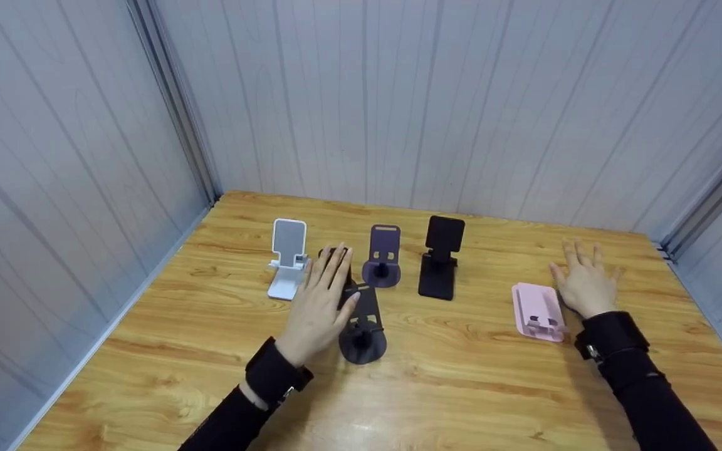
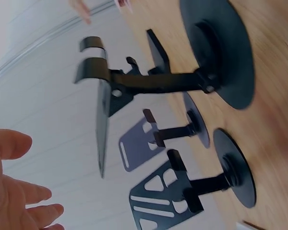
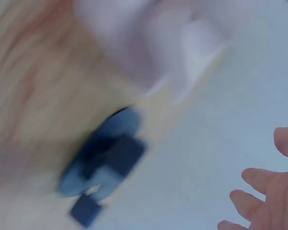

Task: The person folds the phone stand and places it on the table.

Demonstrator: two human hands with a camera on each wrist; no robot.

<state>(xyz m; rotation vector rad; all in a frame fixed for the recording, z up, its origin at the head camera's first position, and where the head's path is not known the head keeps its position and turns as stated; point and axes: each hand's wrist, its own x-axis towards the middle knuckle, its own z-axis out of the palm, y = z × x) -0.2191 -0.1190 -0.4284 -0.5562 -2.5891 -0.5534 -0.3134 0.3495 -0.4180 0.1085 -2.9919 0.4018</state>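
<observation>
In the head view my left hand (image 1: 318, 307), its fingers straight, reaches over a black phone stand (image 1: 346, 294) that it mostly hides. Just right of its thumb stands a dark phone stand (image 1: 363, 344) with a round base. The left wrist view shows straight fingers apart from a dark stand (image 2: 158, 82) that appears close by. My right hand (image 1: 586, 289) is spread out beside a pink phone stand (image 1: 539, 307), holding nothing. Blurred pink (image 3: 153, 43) fills the top of the right wrist view, away from the fingers (image 3: 259, 182).
Behind the left hand stand a white phone stand (image 1: 289, 241) and a purple one (image 1: 385, 241) with a round base. Right of these is a black stand (image 1: 445, 235) with a rectangular base. Pale panel walls (image 1: 361, 106) border the wooden table (image 1: 461, 388).
</observation>
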